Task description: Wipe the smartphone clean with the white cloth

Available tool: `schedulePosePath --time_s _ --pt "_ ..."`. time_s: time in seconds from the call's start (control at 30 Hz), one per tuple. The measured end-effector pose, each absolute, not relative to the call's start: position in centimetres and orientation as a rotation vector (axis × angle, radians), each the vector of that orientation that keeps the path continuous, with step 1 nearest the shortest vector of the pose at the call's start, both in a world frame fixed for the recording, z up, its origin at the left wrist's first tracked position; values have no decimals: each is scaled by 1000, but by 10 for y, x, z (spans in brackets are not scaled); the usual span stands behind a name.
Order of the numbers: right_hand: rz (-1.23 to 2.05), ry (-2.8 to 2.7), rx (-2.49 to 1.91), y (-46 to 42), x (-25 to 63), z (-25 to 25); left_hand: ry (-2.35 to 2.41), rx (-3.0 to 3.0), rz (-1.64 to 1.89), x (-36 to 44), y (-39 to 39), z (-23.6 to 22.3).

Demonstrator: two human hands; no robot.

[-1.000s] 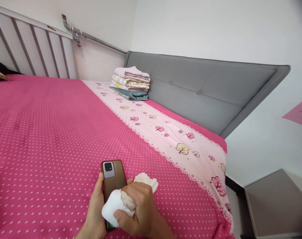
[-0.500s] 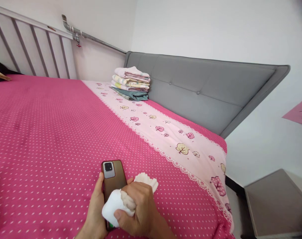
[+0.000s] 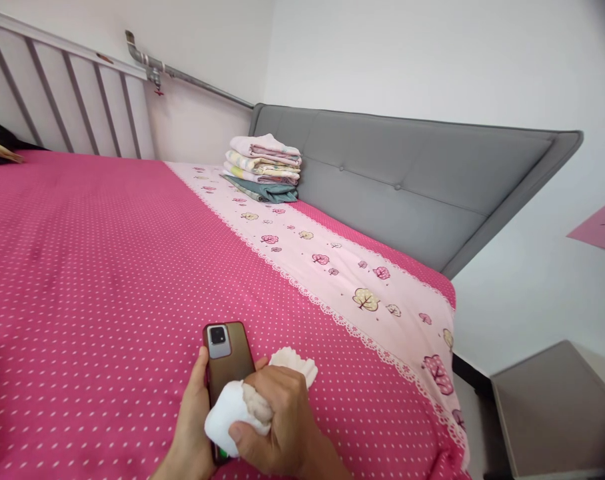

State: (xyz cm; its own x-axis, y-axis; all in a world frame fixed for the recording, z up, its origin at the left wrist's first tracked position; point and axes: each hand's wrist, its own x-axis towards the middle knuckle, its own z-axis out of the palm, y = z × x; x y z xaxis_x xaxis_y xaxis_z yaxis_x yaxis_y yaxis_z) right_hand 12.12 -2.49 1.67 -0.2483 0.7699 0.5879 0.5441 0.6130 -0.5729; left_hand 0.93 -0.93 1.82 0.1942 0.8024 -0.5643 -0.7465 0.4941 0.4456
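Observation:
A smartphone (image 3: 235, 363) in a brownish case lies back side up in my left hand (image 3: 195, 413), its camera block at the far end. The fingers of that hand wrap around the phone's edges. My right hand (image 3: 285, 413) is closed on a bunched white cloth (image 3: 227, 413), which covers the near part of the phone's back. A pale ruffled end of the cloth pokes out past the knuckles on the right. Some of the phone's lower end is hidden by the cloth and the right hand.
Under my hands spreads a pink dotted bedsheet (image 3: 107, 300) with a pale tree-print band. Folded cloths (image 3: 265, 167) are stacked by the grey headboard (image 3: 382, 173). A grey bedside cabinet (image 3: 552, 407) stands at the right, and a pipe (image 3: 202, 81) runs along the wall.

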Motion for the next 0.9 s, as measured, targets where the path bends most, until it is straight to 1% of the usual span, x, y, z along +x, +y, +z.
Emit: schedulePosePath --time_s 0.9 --pt "305 -1910 -1025 -23 120 14 868 42 1064 10 -8 23"
